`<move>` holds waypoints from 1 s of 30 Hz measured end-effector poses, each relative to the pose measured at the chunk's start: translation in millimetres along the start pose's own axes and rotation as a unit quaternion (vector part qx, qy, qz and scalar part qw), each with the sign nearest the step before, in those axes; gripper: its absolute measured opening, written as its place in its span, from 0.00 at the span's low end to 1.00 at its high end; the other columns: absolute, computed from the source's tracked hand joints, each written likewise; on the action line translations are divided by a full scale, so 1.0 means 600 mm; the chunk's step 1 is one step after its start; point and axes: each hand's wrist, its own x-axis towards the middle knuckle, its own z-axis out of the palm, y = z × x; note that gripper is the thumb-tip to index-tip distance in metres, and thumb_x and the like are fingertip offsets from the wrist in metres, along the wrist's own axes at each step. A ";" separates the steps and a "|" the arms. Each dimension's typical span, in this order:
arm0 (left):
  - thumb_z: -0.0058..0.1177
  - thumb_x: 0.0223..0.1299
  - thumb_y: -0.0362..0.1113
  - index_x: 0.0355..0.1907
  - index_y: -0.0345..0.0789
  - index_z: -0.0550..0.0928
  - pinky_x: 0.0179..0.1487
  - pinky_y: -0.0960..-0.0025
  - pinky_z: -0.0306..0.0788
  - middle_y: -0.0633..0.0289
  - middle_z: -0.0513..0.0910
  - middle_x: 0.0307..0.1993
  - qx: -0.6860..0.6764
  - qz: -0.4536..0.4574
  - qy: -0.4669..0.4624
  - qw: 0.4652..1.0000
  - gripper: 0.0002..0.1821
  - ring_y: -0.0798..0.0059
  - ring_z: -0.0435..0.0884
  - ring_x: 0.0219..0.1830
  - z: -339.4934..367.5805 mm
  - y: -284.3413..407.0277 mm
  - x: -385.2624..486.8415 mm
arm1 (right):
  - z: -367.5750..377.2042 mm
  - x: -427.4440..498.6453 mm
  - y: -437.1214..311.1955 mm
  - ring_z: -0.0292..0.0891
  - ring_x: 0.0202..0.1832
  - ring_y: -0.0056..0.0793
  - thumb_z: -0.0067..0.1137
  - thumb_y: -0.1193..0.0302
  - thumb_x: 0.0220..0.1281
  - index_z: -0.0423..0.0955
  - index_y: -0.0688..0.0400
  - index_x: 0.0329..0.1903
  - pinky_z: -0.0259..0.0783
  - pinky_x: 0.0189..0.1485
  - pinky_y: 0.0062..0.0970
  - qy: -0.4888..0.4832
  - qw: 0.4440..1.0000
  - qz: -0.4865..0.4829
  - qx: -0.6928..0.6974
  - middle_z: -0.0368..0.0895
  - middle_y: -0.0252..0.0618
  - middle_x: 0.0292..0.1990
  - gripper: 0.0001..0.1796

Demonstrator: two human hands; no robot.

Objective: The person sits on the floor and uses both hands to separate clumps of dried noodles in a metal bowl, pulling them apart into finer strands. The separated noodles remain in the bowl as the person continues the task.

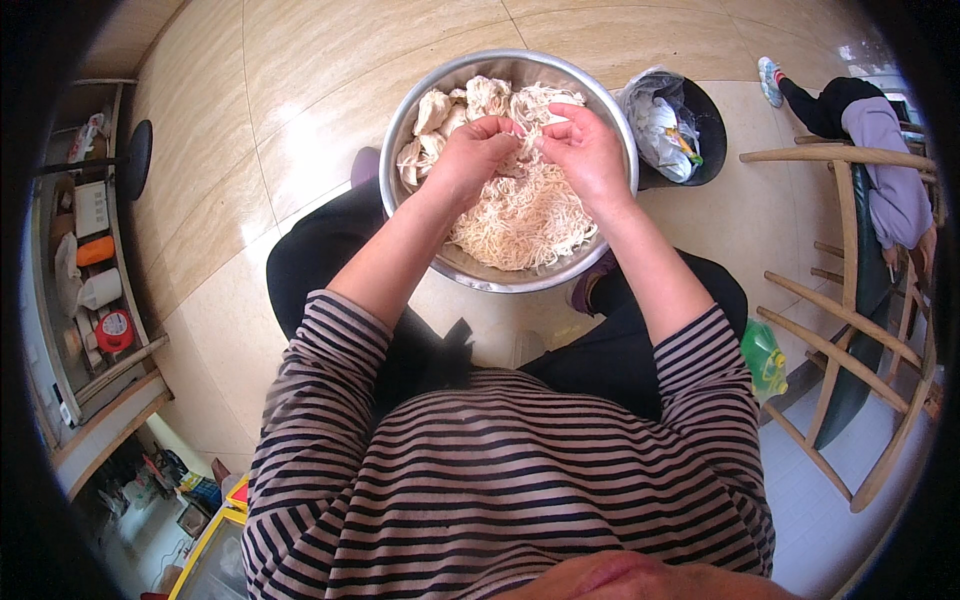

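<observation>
A large stainless-steel bowl (397,202) sits between my knees. Its near part is heaped with fine pale shreds of cooked meat that look like chicken (525,217). Whole chunks of the same meat (433,112) lie along the far left side. Over the bowl's middle, my left hand (480,154) pinches a small piece of meat with thumb and fingertips. My right hand (589,157) faces it from the right, thumb and index finger pinched on the same shreds, the other fingers spread. The piece itself is mostly hidden by the fingers.
A black bin with a plastic liner (664,127) stands right of the bowl. Wooden chairs (844,225) are farther right, where another person in a lilac top (885,150) sits. A green plastic bottle (765,360) is by my right knee. An open drawer of items (94,247) is at left.
</observation>
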 end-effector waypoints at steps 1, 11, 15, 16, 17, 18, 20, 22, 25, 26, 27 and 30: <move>0.54 0.59 0.29 0.39 0.35 0.76 0.31 0.78 0.73 0.66 0.79 0.30 -0.021 0.015 -0.009 1.000 0.06 0.82 0.78 0.29 0.001 -0.002 0.000 | 0.000 0.000 0.000 0.77 0.36 0.24 0.58 0.80 0.54 0.68 0.67 0.53 0.74 0.39 0.22 -0.002 1.000 0.003 -0.009 0.81 0.42 0.35 0.21; 0.57 0.57 0.29 0.38 0.34 0.76 0.35 0.76 0.74 0.65 0.79 0.30 0.034 0.047 -0.013 0.998 0.07 0.80 0.78 0.31 -0.002 -0.002 -0.002 | 0.001 -0.004 -0.006 0.80 0.30 0.25 0.58 0.78 0.54 0.68 0.69 0.48 0.75 0.31 0.21 -0.022 1.000 0.013 -0.012 0.82 0.43 0.31 0.18; 0.56 0.57 0.28 0.37 0.33 0.77 0.34 0.76 0.73 0.65 0.79 0.29 0.019 0.038 -0.014 0.999 0.06 0.80 0.78 0.30 -0.001 -0.002 -0.004 | 0.002 0.000 -0.002 0.79 0.30 0.24 0.59 0.76 0.52 0.68 0.68 0.45 0.75 0.35 0.23 0.002 0.998 -0.028 -0.062 0.82 0.41 0.29 0.17; 0.56 0.57 0.28 0.37 0.33 0.77 0.34 0.76 0.73 0.65 0.79 0.29 0.046 0.031 -0.003 0.998 0.06 0.80 0.78 0.30 -0.001 -0.001 -0.004 | 0.002 0.001 0.000 0.79 0.30 0.24 0.59 0.76 0.52 0.68 0.68 0.45 0.75 0.35 0.23 0.002 0.997 -0.038 -0.063 0.82 0.41 0.29 0.17; 0.56 0.57 0.29 0.36 0.33 0.77 0.34 0.76 0.73 0.65 0.79 0.29 0.065 0.032 0.003 0.997 0.06 0.80 0.78 0.30 0.000 0.000 -0.003 | 0.001 0.001 0.001 0.79 0.30 0.24 0.60 0.75 0.52 0.68 0.67 0.45 0.74 0.36 0.23 0.001 0.997 -0.037 -0.067 0.82 0.41 0.29 0.18; 0.56 0.57 0.29 0.36 0.33 0.77 0.34 0.76 0.73 0.65 0.79 0.29 0.083 0.032 0.006 0.996 0.06 0.81 0.78 0.30 -0.001 0.001 -0.003 | 0.001 0.002 0.003 0.79 0.30 0.24 0.60 0.75 0.51 0.68 0.67 0.45 0.74 0.37 0.24 0.001 0.997 -0.037 -0.070 0.82 0.41 0.30 0.18; 0.56 0.57 0.29 0.35 0.33 0.77 0.34 0.76 0.73 0.65 0.78 0.29 0.087 0.022 0.009 0.996 0.05 0.81 0.77 0.29 -0.001 0.005 -0.003 | -0.001 0.002 0.006 0.79 0.30 0.24 0.59 0.75 0.52 0.69 0.67 0.45 0.74 0.36 0.23 0.008 0.996 -0.046 -0.078 0.82 0.41 0.30 0.17; 0.56 0.57 0.29 0.34 0.34 0.76 0.34 0.77 0.72 0.65 0.78 0.29 0.063 0.010 0.016 0.998 0.04 0.81 0.77 0.29 0.001 0.008 -0.004 | -0.002 0.004 0.009 0.79 0.30 0.24 0.59 0.75 0.52 0.69 0.67 0.44 0.74 0.36 0.23 0.012 0.996 -0.051 -0.077 0.82 0.41 0.30 0.17; 0.56 0.57 0.30 0.33 0.34 0.76 0.33 0.79 0.71 0.66 0.78 0.27 0.014 0.005 0.021 1.000 0.04 0.82 0.76 0.28 0.006 0.009 -0.009 | -0.001 0.007 0.014 0.79 0.30 0.25 0.59 0.76 0.52 0.69 0.67 0.43 0.74 0.36 0.24 0.014 0.997 -0.050 -0.061 0.82 0.42 0.29 0.16; 0.56 0.56 0.31 0.33 0.34 0.76 0.33 0.79 0.70 0.66 0.78 0.27 0.017 0.012 0.011 1.000 0.04 0.82 0.76 0.27 0.008 0.007 -0.011 | 0.000 0.007 0.016 0.79 0.30 0.25 0.59 0.76 0.52 0.69 0.67 0.42 0.74 0.35 0.24 0.014 0.997 -0.047 -0.053 0.82 0.42 0.29 0.15; 0.56 0.56 0.31 0.32 0.34 0.76 0.32 0.80 0.69 0.67 0.78 0.26 0.015 0.030 -0.013 0.999 0.04 0.83 0.76 0.27 0.010 0.005 -0.013 | 0.000 0.007 0.017 0.79 0.30 0.25 0.59 0.76 0.52 0.69 0.67 0.42 0.74 0.35 0.24 0.015 0.998 -0.041 -0.045 0.82 0.41 0.28 0.15; 0.56 0.56 0.31 0.33 0.34 0.77 0.31 0.80 0.68 0.67 0.78 0.27 0.048 0.032 -0.019 0.998 0.04 0.84 0.75 0.26 0.006 0.005 -0.010 | 0.000 0.007 0.021 0.79 0.30 0.25 0.60 0.75 0.51 0.69 0.66 0.41 0.73 0.35 0.25 0.008 0.996 -0.054 -0.069 0.82 0.41 0.27 0.15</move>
